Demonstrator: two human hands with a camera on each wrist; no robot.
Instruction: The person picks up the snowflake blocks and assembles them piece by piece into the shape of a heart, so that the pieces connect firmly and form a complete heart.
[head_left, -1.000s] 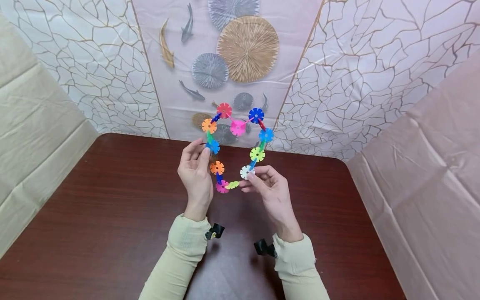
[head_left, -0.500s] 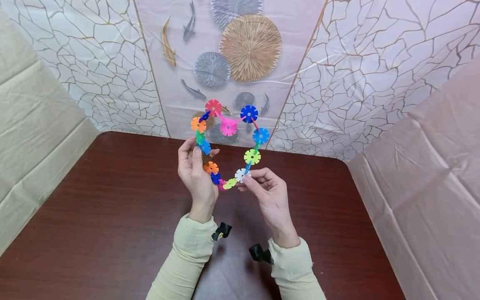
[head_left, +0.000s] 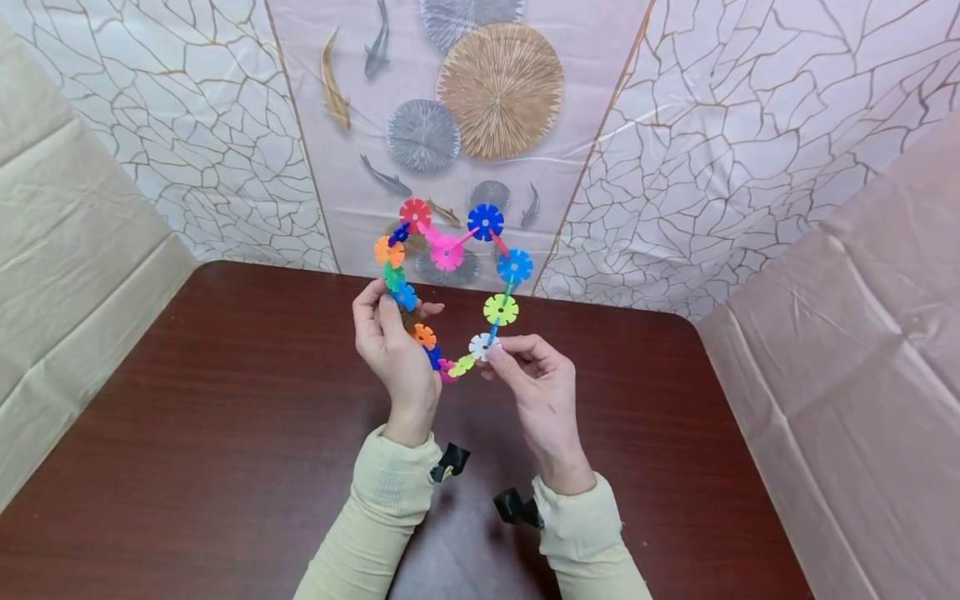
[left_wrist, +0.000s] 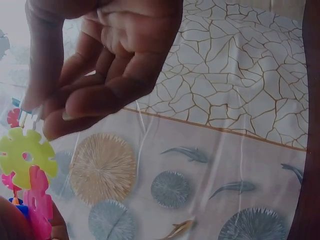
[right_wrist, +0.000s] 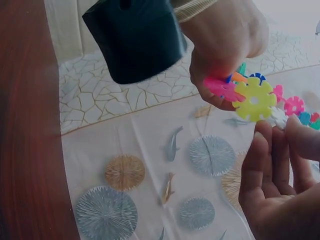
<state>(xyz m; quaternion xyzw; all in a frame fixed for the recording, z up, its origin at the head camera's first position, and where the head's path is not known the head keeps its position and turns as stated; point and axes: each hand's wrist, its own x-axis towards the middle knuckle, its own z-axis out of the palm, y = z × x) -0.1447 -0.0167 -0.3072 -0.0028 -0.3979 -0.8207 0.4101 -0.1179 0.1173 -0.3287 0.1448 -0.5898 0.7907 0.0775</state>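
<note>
Both hands hold up a heart-shaped loop of slotted plastic snowflake discs above the table in the head view. My left hand [head_left: 397,358] grips the loop's left side, its thumb against a light blue disc [head_left: 405,296]. Between my right hand's [head_left: 542,375] thumb and fingers is the white disc [head_left: 483,347] at the lower right. Beside the white disc is a yellow-green disc [right_wrist: 254,100]; I cannot tell if the two are interlocked. A pink disc [head_left: 447,252] forms the dip at the top. My left palm and fingers hide part of the left side.
Below lies a dark reddish-brown tabletop [head_left: 225,433]. A patterned cloth backdrop [head_left: 487,100] rises behind it, with plain beige cloth walls [head_left: 67,233] at the sides. A black wrist camera [head_left: 517,507] sits on my right cuff, another on my left.
The loop has shifted left, and its lower left side now sits closer against my left palm. My right hand has moved slightly left, still pinching the white disc.
</note>
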